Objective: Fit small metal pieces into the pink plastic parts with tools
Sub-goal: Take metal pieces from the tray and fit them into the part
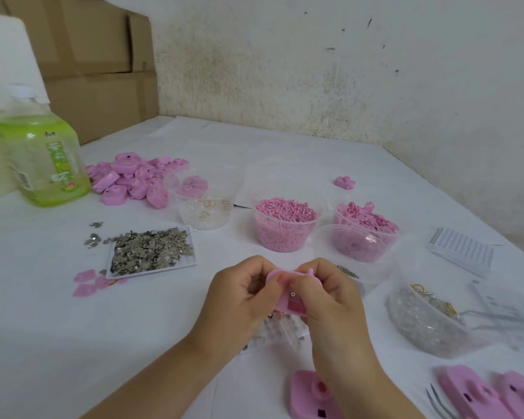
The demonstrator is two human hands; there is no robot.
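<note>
A pink plastic part (291, 302) is held between both hands above the table's near middle. My left hand (239, 300) grips its left side with curled fingers. My right hand (330, 300) pinches its upper right edge, thumb pressed on top. A small dark recess shows on the part's lower face. A white tray (191, 261) heaped with small metal pieces (150, 249) lies to the left. More pink parts (133, 179) are piled at the far left, and others lie near the front edge (307, 394) and at the bottom right (478, 394). Tweezers (439, 402) lie at the bottom right.
A green bottle (43, 158) stands at the left before cardboard boxes (97, 65). Clear tubs hold pink granules (285, 225), pink clips (365, 231), and clear beads (206, 213); another bead tub (424, 319) sits right. A white perforated block (462, 249) lies far right.
</note>
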